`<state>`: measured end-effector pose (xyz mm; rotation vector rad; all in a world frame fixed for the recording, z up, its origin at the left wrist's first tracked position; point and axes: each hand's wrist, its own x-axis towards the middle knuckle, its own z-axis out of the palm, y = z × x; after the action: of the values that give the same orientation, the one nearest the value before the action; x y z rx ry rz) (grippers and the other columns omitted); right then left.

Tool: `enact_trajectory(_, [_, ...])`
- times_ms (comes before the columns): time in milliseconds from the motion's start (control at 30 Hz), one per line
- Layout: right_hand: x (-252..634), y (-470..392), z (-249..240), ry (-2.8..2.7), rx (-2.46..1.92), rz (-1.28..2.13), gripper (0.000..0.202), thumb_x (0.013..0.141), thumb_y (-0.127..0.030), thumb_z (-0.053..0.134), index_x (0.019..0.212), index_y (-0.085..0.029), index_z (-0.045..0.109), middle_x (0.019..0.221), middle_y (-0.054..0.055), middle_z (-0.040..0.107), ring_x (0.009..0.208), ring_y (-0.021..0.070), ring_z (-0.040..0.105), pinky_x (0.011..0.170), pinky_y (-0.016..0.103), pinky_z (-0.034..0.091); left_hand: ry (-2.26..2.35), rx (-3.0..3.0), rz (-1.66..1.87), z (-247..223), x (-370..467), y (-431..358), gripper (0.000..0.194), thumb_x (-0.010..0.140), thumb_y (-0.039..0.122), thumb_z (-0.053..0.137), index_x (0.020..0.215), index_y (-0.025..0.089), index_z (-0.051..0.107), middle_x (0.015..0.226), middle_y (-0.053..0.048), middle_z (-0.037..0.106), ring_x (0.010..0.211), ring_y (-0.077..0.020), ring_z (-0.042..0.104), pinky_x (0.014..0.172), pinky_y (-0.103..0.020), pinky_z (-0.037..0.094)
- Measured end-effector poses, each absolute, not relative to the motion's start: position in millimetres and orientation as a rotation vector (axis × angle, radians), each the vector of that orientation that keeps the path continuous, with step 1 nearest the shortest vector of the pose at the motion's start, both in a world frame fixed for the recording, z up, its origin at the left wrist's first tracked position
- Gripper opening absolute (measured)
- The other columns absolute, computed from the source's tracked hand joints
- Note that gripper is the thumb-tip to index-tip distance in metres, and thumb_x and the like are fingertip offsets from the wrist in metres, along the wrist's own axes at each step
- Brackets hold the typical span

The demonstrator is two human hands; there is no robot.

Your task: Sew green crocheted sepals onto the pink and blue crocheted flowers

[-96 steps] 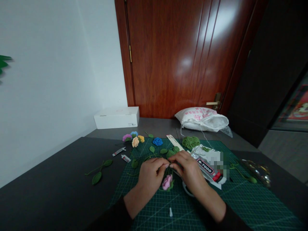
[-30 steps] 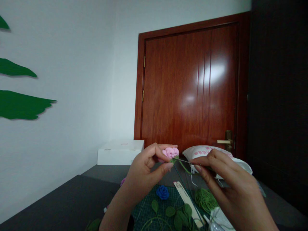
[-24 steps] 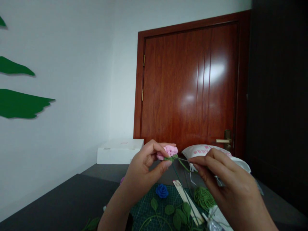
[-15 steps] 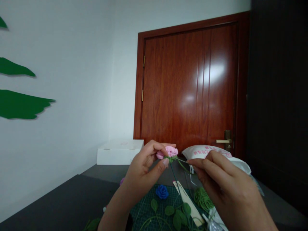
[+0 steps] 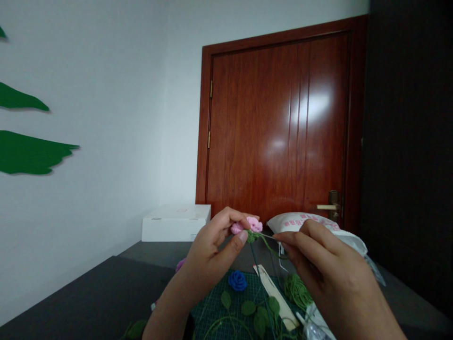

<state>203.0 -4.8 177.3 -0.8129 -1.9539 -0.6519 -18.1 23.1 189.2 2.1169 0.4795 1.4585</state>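
My left hand (image 5: 219, 250) pinches a pink crocheted flower (image 5: 253, 224) between thumb and fingers. Beneath its petals is a green knitted base (image 5: 252, 236), and a thin dark green stem (image 5: 255, 257) runs down from there. In my right hand (image 5: 314, 259), thumb and forefinger grip a thin metal needle (image 5: 266, 235) whose far end meets the green base; its tip is hidden. A green yarn strand (image 5: 269, 246) trails from the base toward my right hand. Below, a blue crocheted rose (image 5: 237, 281) lies on a green cutting mat (image 5: 212, 302).
Green leaves (image 5: 260, 321), a cream strip (image 5: 279, 300) and a green yarn bundle (image 5: 296, 290) lie in front of me. Farther back on the dark table (image 5: 88, 288) are a white box (image 5: 175, 226) and a white bag (image 5: 300, 221). A purple piece (image 5: 180, 264) shows behind my left forearm.
The pink flower has tipped slightly in my left hand, with more of its green base showing. The needle still meets the base, and the whole view has shifted a little.
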Motion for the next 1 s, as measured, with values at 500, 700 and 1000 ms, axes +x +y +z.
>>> enact_trajectory(500, [200.0,11.1,184.9,-1.917,-0.75,-0.006,0.019,0.097,-0.02,0.052,0.088,-0.022,0.069,0.081,0.003,0.064,0.078,0.018,0.061,0.068,0.029,0.045,0.442,1.978,1.438,196.2,-10.5,11.4,0.005,0.092,0.02,0.054,0.094,0.017,0.057,0.1,-0.009,0.068,0.07,-0.0131,0.058,0.058,-0.026,0.049])
enact_trajectory(700, [195.0,14.5,181.2,-1.896,-0.747,0.188,0.02,0.096,-0.028,0.056,0.084,-0.021,0.07,0.076,0.001,0.061,0.073,0.0171,0.059,0.063,0.028,0.043,0.498,1.976,1.453,197.4,-11.0,8.6,0.007,0.094,0.022,0.054,0.096,0.018,0.058,0.105,-0.01,0.07,0.078,-0.0161,0.062,0.062,-0.027,0.05])
enact_trajectory(1000, [193.3,31.1,172.3,-1.843,-0.644,0.484,0.022,0.093,-0.038,0.06,0.086,-0.021,0.072,0.077,0.001,0.058,0.068,0.0147,0.053,0.059,0.026,0.041,0.536,1.983,1.52,197.7,-8.4,7.5,0.009,0.092,0.021,0.053,0.094,0.017,0.061,0.102,-0.01,0.072,0.078,-0.0167,0.064,0.059,-0.027,0.049])
